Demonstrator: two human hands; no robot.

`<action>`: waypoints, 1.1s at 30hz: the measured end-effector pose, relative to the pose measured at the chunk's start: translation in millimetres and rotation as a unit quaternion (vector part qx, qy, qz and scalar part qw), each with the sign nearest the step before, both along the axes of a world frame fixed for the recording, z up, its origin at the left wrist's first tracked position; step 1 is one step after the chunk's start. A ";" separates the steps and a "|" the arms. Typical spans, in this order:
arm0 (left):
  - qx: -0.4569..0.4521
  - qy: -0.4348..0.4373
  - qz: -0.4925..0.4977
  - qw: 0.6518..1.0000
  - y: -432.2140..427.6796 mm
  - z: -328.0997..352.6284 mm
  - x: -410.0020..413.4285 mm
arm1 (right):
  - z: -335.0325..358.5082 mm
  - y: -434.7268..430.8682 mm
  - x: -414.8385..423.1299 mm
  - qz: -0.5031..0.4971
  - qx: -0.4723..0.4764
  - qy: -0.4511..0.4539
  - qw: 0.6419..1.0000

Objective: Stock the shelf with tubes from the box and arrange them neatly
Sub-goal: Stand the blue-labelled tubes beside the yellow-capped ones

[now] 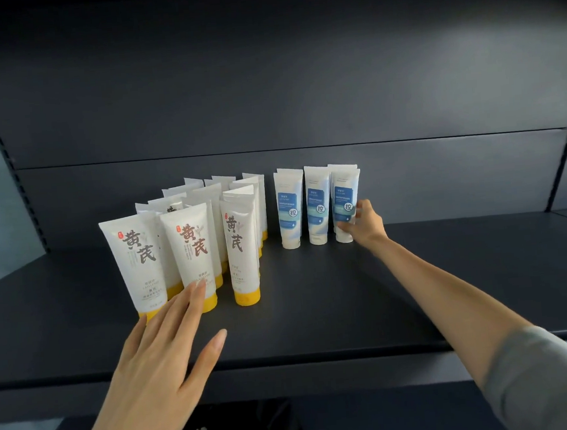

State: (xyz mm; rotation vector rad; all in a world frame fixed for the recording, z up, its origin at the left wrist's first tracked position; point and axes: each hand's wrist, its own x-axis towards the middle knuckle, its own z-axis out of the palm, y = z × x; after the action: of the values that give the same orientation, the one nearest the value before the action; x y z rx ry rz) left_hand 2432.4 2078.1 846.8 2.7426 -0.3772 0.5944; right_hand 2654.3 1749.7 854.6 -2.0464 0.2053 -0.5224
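left hand [158,363]: nearest, fingers straight and spread, holding nothing, tips at front row of yellow-capped tubes [190,256]
right hand [367,223]: far right, fingers curled round rightmost blue tube [344,206]
blue tube: upright on cap, long axis vertical, on shelf [315,297], just left of right hand's palm

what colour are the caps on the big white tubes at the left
Yellow caps, at the bottom of the upright white tubes; clearest in the head view.

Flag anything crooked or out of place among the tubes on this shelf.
The front-right yellow-capped tube is twisted, its label facing partly sideways, unlike its two front neighbours. The front-left yellow-capped tube seems to lean left, though the wide lens may exaggerate that. The blue tubes stand straight.
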 end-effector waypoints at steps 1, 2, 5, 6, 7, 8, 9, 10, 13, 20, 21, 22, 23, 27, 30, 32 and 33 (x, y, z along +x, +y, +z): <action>0.011 0.004 0.006 1.000 0.6 -0.2 0.1 | 0.1 0.0 0.2 -0.004 0.002 0.003 1.000; 0.020 0.008 0.011 1.000 1.4 -0.3 0.1 | 0.4 -0.3 0.0 -0.007 0.004 0.008 1.000; 0.026 0.014 0.013 0.999 3.2 -0.7 0.0 | 2.1 -3.0 -4.6 -0.011 0.000 0.029 1.000; 0.028 0.015 0.011 0.999 4.5 -1.5 -0.1 | 2.9 -4.6 -8.3 -0.011 -0.009 0.038 0.999; 0.030 0.013 0.008 0.999 5.9 -1.9 0.3 | 3.6 -6.2 -13.8 -0.011 -0.024 0.047 0.999; 0.029 0.010 0.003 1.000 7.8 -3.1 0.7 | 3.7 -8.0 -20.7 -0.010 -0.048 0.056 0.997; 0.027 0.008 -0.001 1.000 9.6 -4.0 1.1 | 2.8 -9.8 -29.0 -0.008 -0.081 0.066 0.995; 0.028 0.008 -0.004 1.000 11.0 -5.0 1.5 | 1.7 -11.6 -38.4 -0.008 -0.123 0.076 0.990; 0.041 0.004 -0.008 0.999 15.2 -9.3 2.4 | -1.9 -14.3 -74.1 -0.015 -0.253 0.110 0.961; 0.053 -0.012 -0.039 0.998 17.7 -9.7 1.9 | 3.1 -12.1 -175.4 -0.042 -0.338 0.104 0.934; 0.057 -0.014 -0.045 0.997 18.3 -9.1 2.2 | 2.7 -11.2 -191.7 -0.054 -0.345 0.102 0.932; 0.062 -0.017 -0.051 0.997 18.5 -8.0 2.6 | 1.6 -10.5 -207.7 -0.067 -0.351 0.102 0.928; 0.067 -0.022 -0.059 0.996 18.3 -7.4 2.6 | -0.3 -9.9 -223.6 -0.080 -0.358 0.105 0.924; 0.092 -0.013 -0.087 0.992 12.5 -6.7 0.4 | -13.7 -13.2 -284.0 -0.134 -0.394 0.139 0.899; 0.101 -0.013 -0.100 0.990 6.0 -11.4 -2.1 | -25.6 -19.9 -324.5 -0.170 -0.410 0.171 0.880; 0.108 -0.012 -0.112 0.988 -0.1 -11.8 -5.6 | -33.9 -23.1 -347.0 -0.187 -0.422 0.191 0.866; 0.112 -0.013 -0.121 0.986 -4.2 -11.7 -8.1 | -37.9 -24.5 -357.0 -0.193 -0.426 0.200 0.861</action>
State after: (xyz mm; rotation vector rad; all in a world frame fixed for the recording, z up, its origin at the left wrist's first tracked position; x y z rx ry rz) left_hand 2424.3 2073.9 835.1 2.8387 -0.8145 0.5521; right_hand 2297.3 1725.1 816.7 -3.0081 0.7561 -0.4603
